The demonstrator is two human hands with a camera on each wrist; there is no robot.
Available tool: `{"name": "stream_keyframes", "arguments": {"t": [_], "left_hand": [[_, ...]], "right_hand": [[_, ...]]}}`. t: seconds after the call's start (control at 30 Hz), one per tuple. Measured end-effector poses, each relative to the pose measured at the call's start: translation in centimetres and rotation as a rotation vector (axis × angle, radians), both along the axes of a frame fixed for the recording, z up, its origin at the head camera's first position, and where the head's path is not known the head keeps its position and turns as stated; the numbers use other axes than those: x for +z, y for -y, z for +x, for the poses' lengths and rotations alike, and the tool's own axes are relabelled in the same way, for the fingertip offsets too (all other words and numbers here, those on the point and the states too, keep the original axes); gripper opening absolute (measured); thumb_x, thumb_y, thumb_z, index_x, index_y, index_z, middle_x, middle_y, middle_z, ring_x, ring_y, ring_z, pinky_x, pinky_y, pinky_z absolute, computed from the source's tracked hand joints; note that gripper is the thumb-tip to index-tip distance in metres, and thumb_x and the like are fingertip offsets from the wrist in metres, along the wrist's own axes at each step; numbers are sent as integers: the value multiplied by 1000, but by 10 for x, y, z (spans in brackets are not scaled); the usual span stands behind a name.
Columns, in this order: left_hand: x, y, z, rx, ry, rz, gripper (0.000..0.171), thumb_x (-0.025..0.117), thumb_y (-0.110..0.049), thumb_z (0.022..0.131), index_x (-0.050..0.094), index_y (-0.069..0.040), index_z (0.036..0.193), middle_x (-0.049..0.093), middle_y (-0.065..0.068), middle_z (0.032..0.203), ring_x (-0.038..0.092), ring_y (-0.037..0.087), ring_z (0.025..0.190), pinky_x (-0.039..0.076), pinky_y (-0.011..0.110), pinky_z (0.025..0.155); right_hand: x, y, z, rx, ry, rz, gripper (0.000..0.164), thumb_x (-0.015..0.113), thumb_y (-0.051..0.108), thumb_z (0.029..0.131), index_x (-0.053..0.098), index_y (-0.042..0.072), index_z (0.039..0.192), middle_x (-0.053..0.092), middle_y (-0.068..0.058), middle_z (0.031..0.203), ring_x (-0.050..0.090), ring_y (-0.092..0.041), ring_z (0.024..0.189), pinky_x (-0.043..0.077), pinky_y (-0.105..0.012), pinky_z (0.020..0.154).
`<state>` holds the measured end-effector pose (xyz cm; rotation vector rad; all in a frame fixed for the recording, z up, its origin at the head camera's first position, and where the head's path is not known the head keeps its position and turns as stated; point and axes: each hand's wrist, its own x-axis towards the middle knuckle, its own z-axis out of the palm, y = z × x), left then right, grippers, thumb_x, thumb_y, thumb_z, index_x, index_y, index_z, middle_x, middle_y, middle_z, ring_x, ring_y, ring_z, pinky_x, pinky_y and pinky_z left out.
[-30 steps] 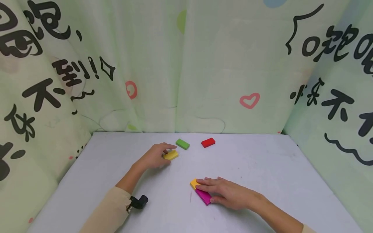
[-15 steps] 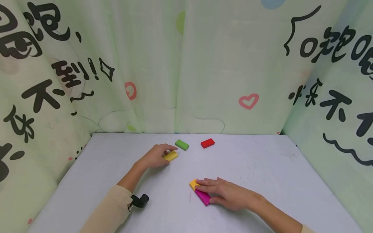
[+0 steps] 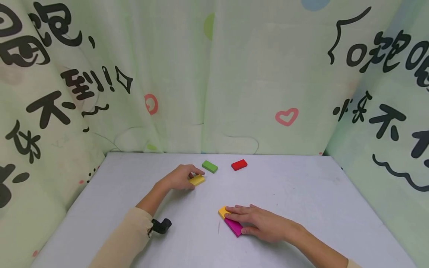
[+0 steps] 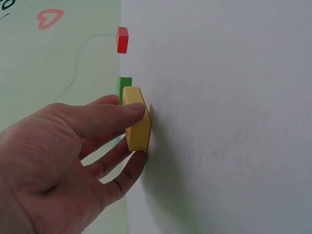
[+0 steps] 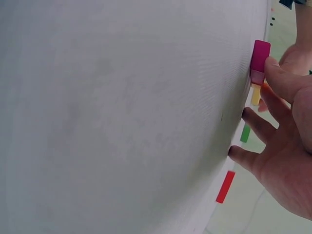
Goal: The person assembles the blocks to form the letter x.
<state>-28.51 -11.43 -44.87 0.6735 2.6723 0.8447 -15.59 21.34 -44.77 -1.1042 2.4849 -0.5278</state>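
Observation:
A small yellow block (image 3: pixel 197 180) is at the middle-left of the white table, with my left hand (image 3: pixel 181 177) pinching it between thumb and fingers. In the left wrist view the thumb lies across a face of the yellow block (image 4: pixel 139 131), right by the tabletop. Nearer to me, a magenta block (image 3: pixel 233 227) and an orange block (image 3: pixel 222 212) lie end to end. My right hand (image 3: pixel 264 222) rests over them with its fingers spread and fairly straight. Its index finger partly covers the orange block; the thumb touches the magenta block (image 5: pixel 261 56).
Just beyond the left hand lies a green block (image 3: pixel 210 166), with a red block (image 3: pixel 239 165) to its right near the far edge of the table (image 3: pixel 301 186). A printed curtain (image 3: pixel 248 82) surrounds the table behind and at both sides.
The left index finger has lowered slightly beside the yellow block, and the left forearm has shifted a little. The right hand and the other blocks stay in place.

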Motion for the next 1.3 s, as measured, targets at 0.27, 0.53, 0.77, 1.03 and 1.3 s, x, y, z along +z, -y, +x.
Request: {"name": "stream_keyframes", "arguments": {"t": [0.27,0.53,0.77,1.03,1.3], "left_hand": [[5,0,-3,2,42,-22,50,82,1,84,75,-16,130,68,3,124,64,21,107,58,31,84],[4,-2,-6,11,48,-58,49,83,0,83,75,-17,128,68,2,125,65,20,107,58,32,85],[4,-2,-6,11,50,-56,49,84,0,81,76,-17,127,68,2,125,65,20,106,58,32,84],[6,-1,-4,6,51,-56,50,86,-1,81,75,-16,127,68,1,125,65,19,105,59,32,84],[6,1,0,8,44,-64,50,87,-2,81,74,-16,127,69,0,123,63,17,98,57,29,78]], "right_hand": [[-4,-1,0,3,-3,-6,56,61,29,106,43,33,159,33,13,169,34,-26,157,29,-66,121],[-4,0,0,0,7,-14,57,62,28,105,44,33,159,34,12,169,34,-27,157,28,-66,121],[-4,0,0,3,0,-13,57,62,28,105,44,33,159,34,12,169,34,-27,157,29,-66,121],[-3,0,-1,-3,13,-5,58,62,28,105,43,34,159,33,13,169,33,-26,157,28,-66,122],[-3,-1,-2,-12,26,2,58,62,28,105,43,34,159,34,13,169,33,-26,157,28,-65,122]]}}
